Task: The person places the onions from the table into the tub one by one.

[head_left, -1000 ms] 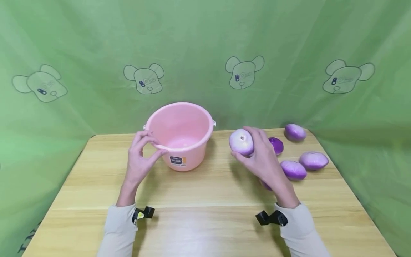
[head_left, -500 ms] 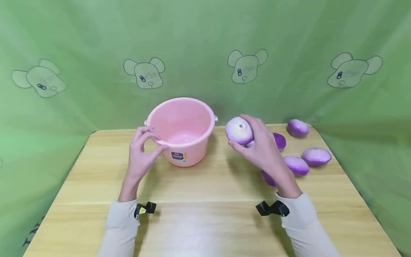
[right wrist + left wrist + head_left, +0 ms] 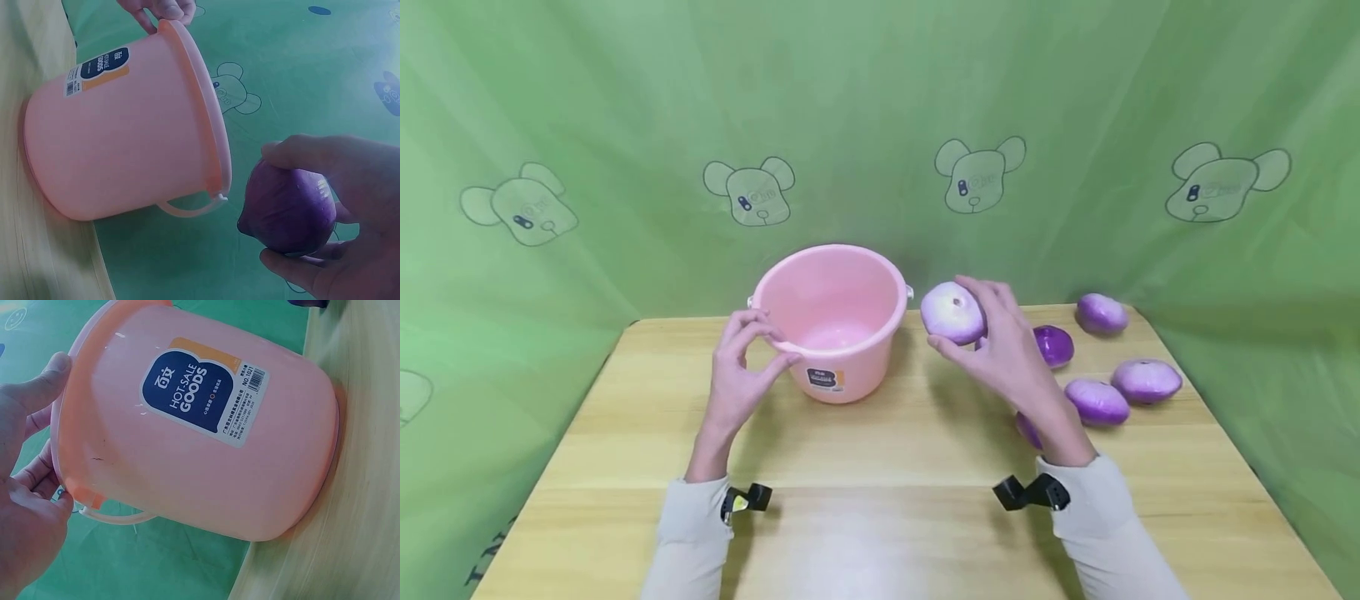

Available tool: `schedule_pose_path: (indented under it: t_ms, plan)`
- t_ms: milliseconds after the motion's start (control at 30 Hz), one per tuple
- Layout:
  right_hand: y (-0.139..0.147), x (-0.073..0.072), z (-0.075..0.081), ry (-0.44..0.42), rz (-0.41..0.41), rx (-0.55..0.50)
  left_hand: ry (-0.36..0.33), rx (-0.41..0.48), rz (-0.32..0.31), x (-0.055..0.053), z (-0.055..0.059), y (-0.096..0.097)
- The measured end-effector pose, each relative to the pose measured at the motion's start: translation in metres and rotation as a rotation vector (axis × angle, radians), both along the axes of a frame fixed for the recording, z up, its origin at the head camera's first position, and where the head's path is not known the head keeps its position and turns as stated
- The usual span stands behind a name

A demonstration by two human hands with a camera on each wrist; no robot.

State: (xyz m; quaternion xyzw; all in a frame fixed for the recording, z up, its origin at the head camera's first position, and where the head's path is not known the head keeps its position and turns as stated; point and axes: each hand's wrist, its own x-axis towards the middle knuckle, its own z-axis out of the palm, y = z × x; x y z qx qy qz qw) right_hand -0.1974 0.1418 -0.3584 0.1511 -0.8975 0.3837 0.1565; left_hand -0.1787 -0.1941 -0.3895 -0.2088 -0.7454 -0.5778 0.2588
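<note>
One round, pale-ended purple onion (image 3: 951, 315)

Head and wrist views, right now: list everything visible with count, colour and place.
Tabletop: 1, light wood, below the bucket
Bucket: 1, pink, on the tabletop
Handle: 1, pale, on the bucket
Label: 1, navy, orange and white, on the bucket
Held onion-like bulb: 1, purple and whitish, beside the bucket
Loose bulbs: at least 5, purple, tabletop's right side
Backdrop: 1, green, behind the tabletop
Wrist cameras: 2, black, lower head view
Sleeves: 2, pale, lower head view
Left hand: 1, pinching the bucket
Right hand: 1, holding the bulb
</note>
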Motion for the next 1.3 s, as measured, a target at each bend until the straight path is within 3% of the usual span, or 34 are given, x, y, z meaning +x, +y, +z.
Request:
schedule_pose_path:
  t_ms: [467, 1000, 1300]
  plan:
    - [-0.009, 0.002, -0.001, 0.045, 0.039, -0.040, -0.014, -0.002, -0.012, 0.005, -0.007, 0.008]
    - [-0.022, -0.003, 0.010, 0.037, 0.053, -0.077, 0.009, -0.015, 0.019, 0.005, -0.007, 0.003]
    - [-0.029, -0.007, 0.016, 0.085, 0.075, -0.090, 0.010, 0.003, 0.007, 0.003, -0.003, 0.004]
